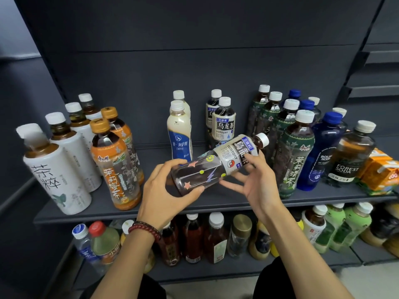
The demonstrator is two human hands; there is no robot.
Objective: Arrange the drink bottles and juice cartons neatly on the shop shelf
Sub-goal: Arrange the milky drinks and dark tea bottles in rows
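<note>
bottles [222,124] on shelf [216,203], cartons [380,171] rightmost

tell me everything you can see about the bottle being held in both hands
The Suntory oolong tea bottle is clear plastic holding dark tea, with a white cap, a cream and blue label, and printed stars and a lightning bolt. It is tilted, cap up and right, above the shelf. The left hand grips its base end; the right hand holds the label end.
</note>
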